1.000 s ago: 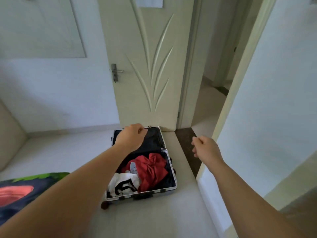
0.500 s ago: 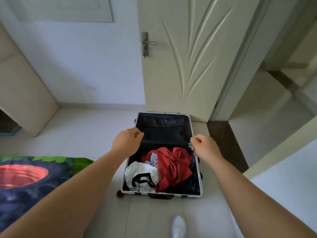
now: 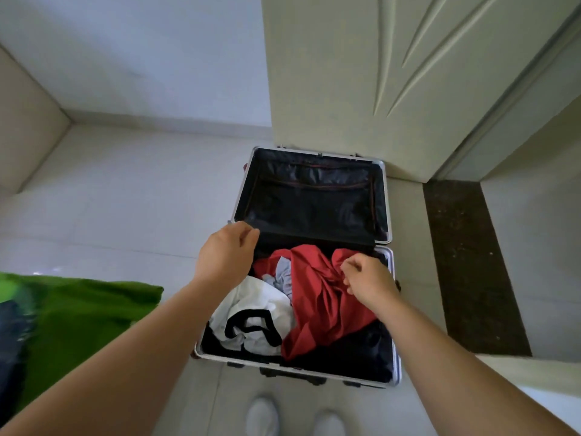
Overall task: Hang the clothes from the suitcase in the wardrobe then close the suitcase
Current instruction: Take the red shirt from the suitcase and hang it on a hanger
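An open suitcase [image 3: 396, 313] lies on the floor, its dark-lined lid [image 3: 311, 196] propped against the door. Inside lie a red garment [image 3: 323, 306], a white garment with black trim [image 3: 251, 319] and a bit of pale grey cloth [image 3: 283, 275]. My left hand [image 3: 224, 256] hovers at the suitcase's left rim near the hinge, fingers loosely curled, holding nothing. My right hand [image 3: 367, 280] is down on the red garment, its curled fingers pinching a fold near the cloth's upper right. The wardrobe is not in view.
A cream door [image 3: 361, 73] stands right behind the lid. A dark threshold strip [image 3: 465, 262] runs along the right. A green and dark blue blanket [image 3: 72, 316] lies at the left. My two white shoes [image 3: 262, 416] stand just in front of the suitcase.
I have stepped closer and my view has tilted down onto the suitcase. My right hand moved from the right rim in onto the red garment. My left hand stayed by the left rim.
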Motion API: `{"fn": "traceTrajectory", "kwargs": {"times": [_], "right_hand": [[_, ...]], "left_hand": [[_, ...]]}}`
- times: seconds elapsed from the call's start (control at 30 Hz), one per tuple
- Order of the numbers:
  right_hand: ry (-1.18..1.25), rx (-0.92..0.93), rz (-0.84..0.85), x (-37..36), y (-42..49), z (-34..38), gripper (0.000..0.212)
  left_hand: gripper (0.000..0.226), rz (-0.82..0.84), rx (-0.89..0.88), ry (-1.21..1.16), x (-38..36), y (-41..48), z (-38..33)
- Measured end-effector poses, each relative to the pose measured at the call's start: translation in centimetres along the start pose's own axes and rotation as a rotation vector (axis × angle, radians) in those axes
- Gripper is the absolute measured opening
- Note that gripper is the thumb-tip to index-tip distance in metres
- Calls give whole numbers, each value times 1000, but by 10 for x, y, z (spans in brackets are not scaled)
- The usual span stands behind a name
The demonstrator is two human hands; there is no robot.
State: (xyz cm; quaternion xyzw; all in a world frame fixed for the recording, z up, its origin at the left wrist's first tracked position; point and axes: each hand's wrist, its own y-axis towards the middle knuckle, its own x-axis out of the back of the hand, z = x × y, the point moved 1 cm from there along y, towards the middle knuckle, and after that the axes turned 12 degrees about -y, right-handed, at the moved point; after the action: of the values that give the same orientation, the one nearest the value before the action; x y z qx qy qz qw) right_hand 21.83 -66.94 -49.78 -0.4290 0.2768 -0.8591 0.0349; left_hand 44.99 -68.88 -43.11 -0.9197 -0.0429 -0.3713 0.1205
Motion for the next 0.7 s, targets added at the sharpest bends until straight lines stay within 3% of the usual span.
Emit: {"fn": "traceTrajectory", "kwargs": {"times": [0.3, 0.6, 0.7], "right_hand": [[73, -126, 82, -186, 144, -96, 24], [55, -296, 210, -328, 208, -159, 35], [326, -381, 304, -329, 208, -151, 43]], "left_hand": [[22, 50, 82, -109, -164, 92, 147], [12, 147, 168, -149, -270, 109, 254], [12, 177, 163, -165, -284, 105, 259]]}}
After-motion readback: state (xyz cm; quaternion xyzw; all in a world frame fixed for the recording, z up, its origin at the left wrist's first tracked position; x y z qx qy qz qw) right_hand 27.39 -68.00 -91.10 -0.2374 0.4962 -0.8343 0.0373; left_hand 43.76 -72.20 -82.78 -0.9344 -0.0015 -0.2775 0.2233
